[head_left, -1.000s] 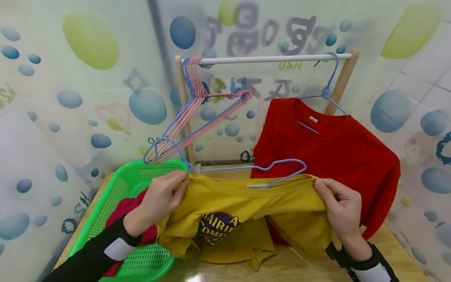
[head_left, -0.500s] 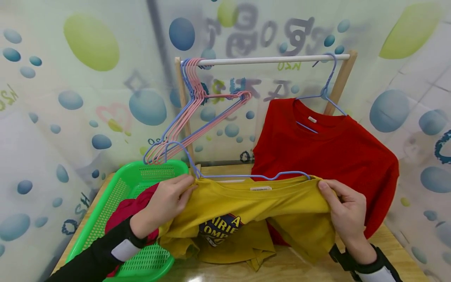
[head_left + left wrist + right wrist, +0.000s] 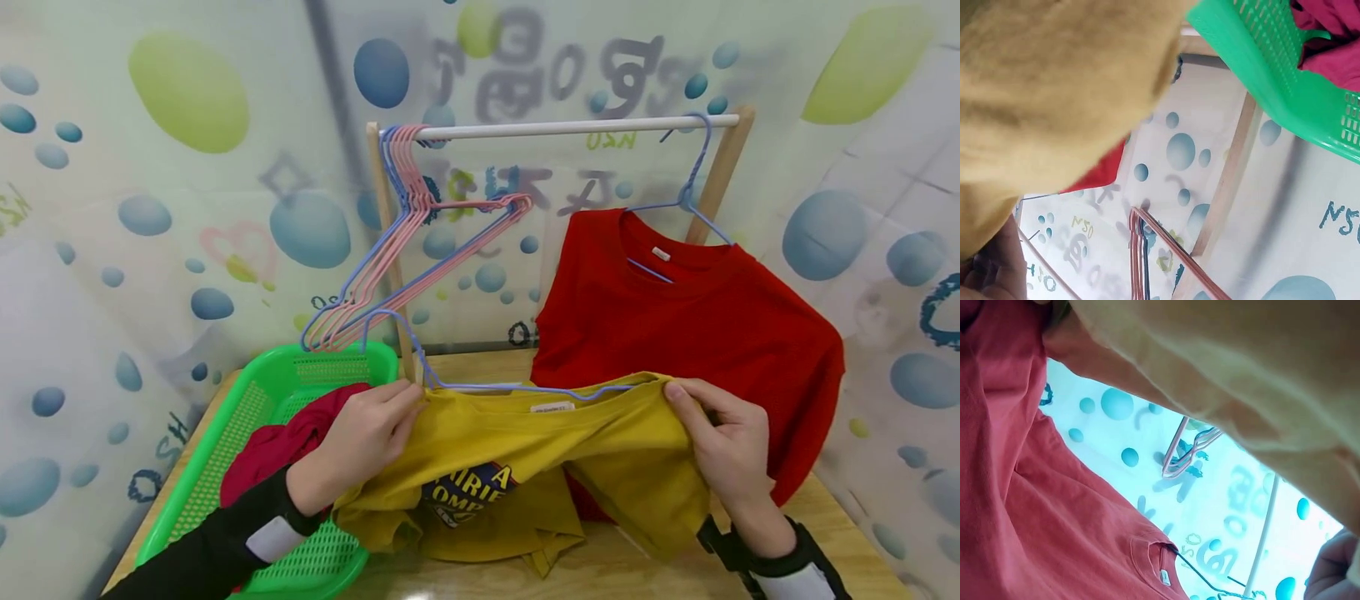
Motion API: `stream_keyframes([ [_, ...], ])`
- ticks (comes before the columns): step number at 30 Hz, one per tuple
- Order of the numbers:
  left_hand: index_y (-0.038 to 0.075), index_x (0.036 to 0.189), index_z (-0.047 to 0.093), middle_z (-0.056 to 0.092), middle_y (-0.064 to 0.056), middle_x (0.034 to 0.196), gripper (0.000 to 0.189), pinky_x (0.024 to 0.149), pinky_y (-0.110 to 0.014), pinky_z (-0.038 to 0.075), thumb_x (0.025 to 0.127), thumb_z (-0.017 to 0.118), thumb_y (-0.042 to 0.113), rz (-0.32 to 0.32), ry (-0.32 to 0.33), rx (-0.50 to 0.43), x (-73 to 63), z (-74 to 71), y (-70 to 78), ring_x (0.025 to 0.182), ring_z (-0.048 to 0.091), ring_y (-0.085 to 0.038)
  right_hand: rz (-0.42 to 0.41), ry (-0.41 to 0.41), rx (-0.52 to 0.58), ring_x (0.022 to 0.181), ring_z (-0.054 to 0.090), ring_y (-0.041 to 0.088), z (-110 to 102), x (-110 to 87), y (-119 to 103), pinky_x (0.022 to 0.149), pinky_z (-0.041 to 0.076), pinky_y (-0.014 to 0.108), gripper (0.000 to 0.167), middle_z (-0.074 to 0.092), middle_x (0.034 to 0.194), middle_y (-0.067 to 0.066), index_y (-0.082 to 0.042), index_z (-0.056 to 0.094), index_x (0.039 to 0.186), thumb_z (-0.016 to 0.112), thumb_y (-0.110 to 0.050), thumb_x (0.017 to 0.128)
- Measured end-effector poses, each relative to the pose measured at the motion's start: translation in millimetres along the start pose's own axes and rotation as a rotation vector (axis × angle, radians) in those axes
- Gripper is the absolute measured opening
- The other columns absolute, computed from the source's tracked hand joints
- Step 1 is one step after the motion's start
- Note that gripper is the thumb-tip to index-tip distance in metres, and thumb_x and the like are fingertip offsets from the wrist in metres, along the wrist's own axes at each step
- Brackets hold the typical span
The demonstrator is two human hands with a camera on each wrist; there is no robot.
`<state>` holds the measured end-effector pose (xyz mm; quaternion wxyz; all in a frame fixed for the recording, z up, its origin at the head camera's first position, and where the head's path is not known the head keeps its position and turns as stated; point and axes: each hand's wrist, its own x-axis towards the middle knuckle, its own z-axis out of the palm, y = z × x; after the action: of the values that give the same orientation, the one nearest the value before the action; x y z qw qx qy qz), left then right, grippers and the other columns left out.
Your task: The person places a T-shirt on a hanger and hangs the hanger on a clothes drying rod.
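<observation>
A mustard-yellow T-shirt [image 3: 525, 450] with a dark printed logo is stretched between both hands in the head view. My left hand [image 3: 367, 433] pinches its collar at the left side, close to the hook end of a blue hanger [image 3: 480, 387]. The collar's right end is pinched by my right hand [image 3: 723, 433], thumb on the front. The hanger lies along the neck opening, its hook rising at the left and its right end inside the collar. In both wrist views the yellow cloth fills much of the picture and hides most of each hand.
Behind stands a wooden rack with a white rail [image 3: 555, 128]. Several pink and blue hangers [image 3: 420, 242] hang at its left, a red shirt [image 3: 675, 333] on a blue hanger at its right. A green basket [image 3: 247, 392] with dark red cloth [image 3: 292, 442] stands at left.
The blue hanger has dropped lower and its right end has gone into the collar. My left hand has shifted slightly right; both hands keep their grip on the T-shirt.
</observation>
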<state>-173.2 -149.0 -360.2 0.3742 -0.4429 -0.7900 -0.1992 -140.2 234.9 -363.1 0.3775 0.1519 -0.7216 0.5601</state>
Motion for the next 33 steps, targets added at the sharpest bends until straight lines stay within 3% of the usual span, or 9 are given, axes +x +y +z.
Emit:
stream_keyframes([
  [5, 0.007, 0.083, 0.059, 0.046, 0.001, 0.067, 0.015, 0.053, -0.014, 0.03, 0.082, 0.067, -0.006, -0.022, 0.001, 0.019, 0.6, 2.6, 1.5, 0.057, 0.036, -0.006, -0.03, -0.06, -0.073, 0.07, 0.063, -0.006, 1.2, 3.3, -2.4, 0.063, 0.046, 0.008, 0.018, 0.073, 0.086, -0.023, 0.007, 0.076, 0.089, 0.066, 0.021, 0.084],
  [8, 0.007, 0.084, 0.059, 0.046, 0.001, 0.068, 0.018, 0.052, -0.014, 0.03, 0.079, 0.07, -0.007, -0.04, 0.01, 0.011, 0.9, 4.6, 1.9, 0.056, 0.036, -0.006, -0.062, -0.1, -0.137, 0.065, 0.054, -0.005, 0.5, 5.1, -2.4, 0.058, 0.04, 0.012, 0.016, 0.066, 0.079, -0.023, 0.007, 0.075, 0.087, 0.068, 0.02, 0.082],
  [15, 0.007, 0.087, 0.062, 0.054, 0.0, 0.071, 0.02, 0.053, -0.015, 0.036, 0.079, 0.075, -0.006, -0.078, 0.055, -0.036, 5.2, 9.7, 6.2, 0.058, 0.043, -0.007, -0.172, -0.145, -0.231, 0.073, 0.045, -0.001, 1.3, 7.7, 0.3, 0.065, 0.036, 0.013, 0.017, 0.055, 0.088, -0.01, 0.003, 0.076, 0.083, 0.073, 0.019, 0.077],
  [22, 0.007, 0.087, 0.066, 0.062, -0.001, 0.074, 0.018, 0.056, -0.016, 0.04, 0.08, 0.077, -0.006, -0.125, 0.078, -0.101, 7.9, 15.4, 9.8, 0.061, 0.048, -0.007, -0.173, -0.202, -0.291, 0.089, 0.055, -0.009, 5.6, 5.4, 0.9, 0.078, 0.043, 0.004, 0.017, 0.063, 0.093, -0.008, -0.002, 0.076, 0.086, 0.074, 0.014, 0.081],
  [27, 0.009, 0.088, 0.065, 0.06, -0.001, 0.073, 0.017, 0.055, -0.013, 0.036, 0.084, 0.074, -0.005, -0.175, 0.072, -0.161, 9.4, 19.3, 11.7, 0.06, 0.045, -0.005, -0.211, -0.234, -0.379, 0.084, 0.053, -0.006, 11.3, 3.4, 0.3, 0.073, 0.043, 0.007, 0.014, 0.067, 0.087, 0.0, -0.006, 0.074, 0.087, 0.074, 0.008, 0.084],
  [33, 0.01, 0.089, 0.065, 0.063, -0.001, 0.077, 0.015, 0.056, -0.013, 0.037, 0.087, 0.072, -0.004, -0.219, 0.066, -0.176, 10.7, 20.6, 14.0, 0.061, 0.046, -0.004, -0.296, -0.258, -0.433, 0.078, 0.046, 0.001, 17.2, 3.4, 3.2, 0.068, 0.038, 0.017, 0.012, 0.065, 0.082, -0.001, -0.008, 0.071, 0.089, 0.072, 0.003, 0.088],
])
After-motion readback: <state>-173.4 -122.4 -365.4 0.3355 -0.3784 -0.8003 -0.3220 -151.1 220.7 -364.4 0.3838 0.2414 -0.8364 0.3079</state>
